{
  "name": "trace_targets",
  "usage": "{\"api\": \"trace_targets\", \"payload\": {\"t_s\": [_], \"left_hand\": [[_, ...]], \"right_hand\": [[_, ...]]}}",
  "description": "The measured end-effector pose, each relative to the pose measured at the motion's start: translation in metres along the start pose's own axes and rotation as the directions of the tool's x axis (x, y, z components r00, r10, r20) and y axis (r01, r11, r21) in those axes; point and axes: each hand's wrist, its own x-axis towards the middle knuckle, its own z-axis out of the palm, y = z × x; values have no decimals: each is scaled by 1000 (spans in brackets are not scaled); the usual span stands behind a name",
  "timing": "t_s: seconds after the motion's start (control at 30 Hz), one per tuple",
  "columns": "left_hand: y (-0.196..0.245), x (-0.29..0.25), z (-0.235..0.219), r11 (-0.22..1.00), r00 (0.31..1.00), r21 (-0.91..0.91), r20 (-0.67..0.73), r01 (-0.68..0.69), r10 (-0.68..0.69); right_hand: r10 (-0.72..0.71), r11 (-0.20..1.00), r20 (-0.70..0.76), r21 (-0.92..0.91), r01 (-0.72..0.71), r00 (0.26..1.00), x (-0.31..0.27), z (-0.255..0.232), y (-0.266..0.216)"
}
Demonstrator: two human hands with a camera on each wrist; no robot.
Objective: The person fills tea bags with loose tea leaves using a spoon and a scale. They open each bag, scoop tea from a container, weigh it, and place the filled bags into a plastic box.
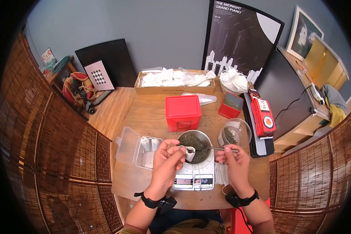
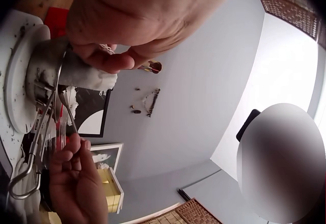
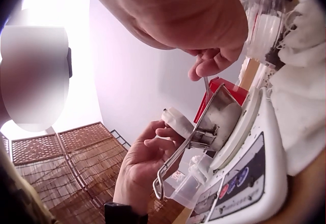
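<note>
In the head view my left hand (image 1: 164, 165) holds a small white tea bag (image 1: 190, 155) by its upper edge, its mouth open and dark leaves showing inside. The bag overlaps the near left side of a metal pan (image 1: 208, 139) of dried tea leaves (image 1: 189, 141). That pan sits on a white kitchen scale (image 1: 194, 175), its wire handle towards me. My right hand (image 1: 238, 165) pinches the handle of a metal spoon (image 1: 221, 148), whose far end reaches into the pan. In the right wrist view the white bag (image 3: 177, 122) is beside the pan's rim.
A clear plastic box (image 1: 145, 160) with filled bags stands left of the scale. Behind the pan is a red tin (image 1: 183, 109); an open red tin (image 1: 230, 111), a clear jar (image 1: 241, 132) and a red packet (image 1: 263, 117) stand right. White bags (image 1: 221, 173) lie beside the scale.
</note>
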Motion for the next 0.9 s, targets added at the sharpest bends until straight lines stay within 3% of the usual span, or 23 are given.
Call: {"api": "trace_targets", "payload": {"t_s": [0.4, 0.9], "left_hand": [[3, 7, 5, 1000, 1000, 29, -15, 10, -10], [2, 6, 4, 999, 1000, 32, -10, 18, -17]], "right_hand": [[-52, 988, -15, 145, 54, 999, -7, 9, -43], [-231, 956, 217, -128, 262, 948, -21, 20, -56]]}}
